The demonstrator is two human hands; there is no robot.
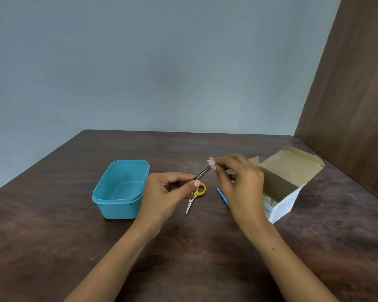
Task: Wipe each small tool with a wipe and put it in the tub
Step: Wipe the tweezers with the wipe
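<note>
The left hand (168,190) pinches a slim metal tool (203,173) — it looks like tweezers — between thumb and fingers at its lower end, so that the tool slants up and to the right above the table. The right hand (238,182) meets it at the upper tip, where thumb and fingertips are closed on a small crumpled white wipe (211,161) pressed against the metal. Both hands are raised off the surface, with the forearms reaching in from the near edge.

Just below the left thumb, a pair of small scissors (194,198) with a yellow handle lies flat on the dark wooden table (52,247), its blades pointing toward the person. A thin blue tool (222,196) lies just beside the scissors to the right, partly hidden by the right hand; what kind of tool it is cannot be made out.

The teal plastic tub (120,189) stands open to the left of the left hand, nothing visible inside. On the right, behind the right wrist, an open cardboard box (286,184) — flaps up — shows white contents at its bottom.
</note>
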